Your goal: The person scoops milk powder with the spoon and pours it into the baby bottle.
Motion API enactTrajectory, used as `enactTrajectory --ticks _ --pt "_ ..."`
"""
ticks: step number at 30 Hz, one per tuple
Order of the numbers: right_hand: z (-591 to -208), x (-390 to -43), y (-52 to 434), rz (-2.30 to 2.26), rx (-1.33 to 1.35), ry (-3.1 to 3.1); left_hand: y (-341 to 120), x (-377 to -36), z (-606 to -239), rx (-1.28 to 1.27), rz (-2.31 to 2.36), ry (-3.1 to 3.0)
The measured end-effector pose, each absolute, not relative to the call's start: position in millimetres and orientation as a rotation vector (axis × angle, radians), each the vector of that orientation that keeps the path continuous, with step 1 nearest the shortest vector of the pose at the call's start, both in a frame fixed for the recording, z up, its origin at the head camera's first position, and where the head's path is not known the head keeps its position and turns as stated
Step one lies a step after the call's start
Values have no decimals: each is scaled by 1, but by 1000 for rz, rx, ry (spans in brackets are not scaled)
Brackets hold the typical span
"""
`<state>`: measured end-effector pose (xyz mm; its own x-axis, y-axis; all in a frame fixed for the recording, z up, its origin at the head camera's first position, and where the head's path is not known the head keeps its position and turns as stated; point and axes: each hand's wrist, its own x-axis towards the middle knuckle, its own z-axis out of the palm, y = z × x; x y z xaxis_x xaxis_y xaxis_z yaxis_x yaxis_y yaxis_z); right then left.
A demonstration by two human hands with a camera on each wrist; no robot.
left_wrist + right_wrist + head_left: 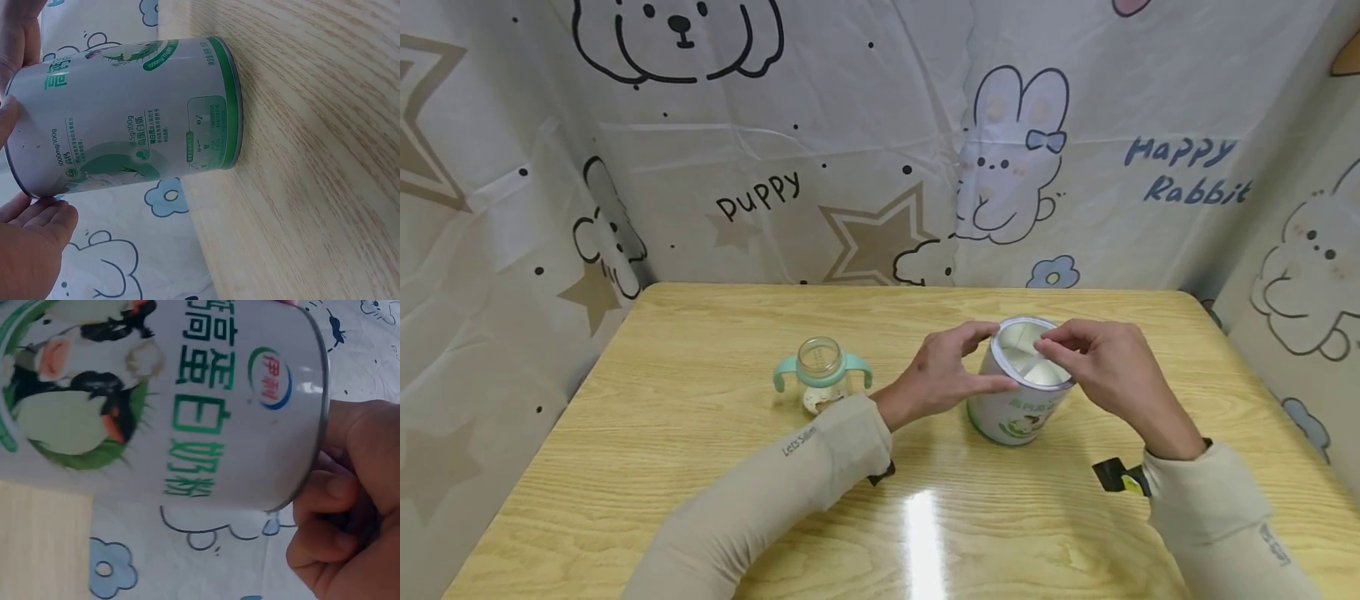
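A white milk powder can (1018, 412) with green lettering and a cow picture stands uncovered on the table. My left hand (936, 371) grips its upper side, thumb and fingers spread around the rim. Over the can's mouth my right hand (1101, 367) has its thumb and forefinger together; whether anything is between them is hidden. In the right wrist view, the curled fingers (325, 519) are close beside the rim. The can's pale inside shows in the head view, its contents unclear. Printed text covers the can (106, 125) in the left wrist view.
A clear baby bottle (822, 362) with mint-green handles stands left of the can, partly behind my left sleeve (775, 475). The wood-grain table (700, 350) meets a cartoon-printed cloth (865, 108) at the back and sides.
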<state>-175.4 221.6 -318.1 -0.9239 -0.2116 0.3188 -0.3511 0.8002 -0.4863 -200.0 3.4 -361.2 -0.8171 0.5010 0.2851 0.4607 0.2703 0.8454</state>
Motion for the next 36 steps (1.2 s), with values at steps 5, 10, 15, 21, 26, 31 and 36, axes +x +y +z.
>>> enactTrajectory --ticks 5,10,15,21,26,31,36 --pt "-312 -176 216 854 446 -2850 4 -200 -362 934 1617 2478" --pt "-310 -177 212 958 468 -2855 4 -201 -362 937 1636 2466" --pt "-311 -176 213 1048 371 -2847 4 -201 -362 942 1643 2455" --pt "-309 -176 221 1117 164 -2803 4 -201 -362 939 1632 2463" --pt "-309 -176 234 1246 -29 -2765 4 -201 -362 926 1638 2452" --pt "-313 -175 247 1292 -146 -2714 5 -200 -362 904 1629 2452" --pt "-315 -173 255 1259 -182 -2668 4 -201 -362 904 1644 2448"
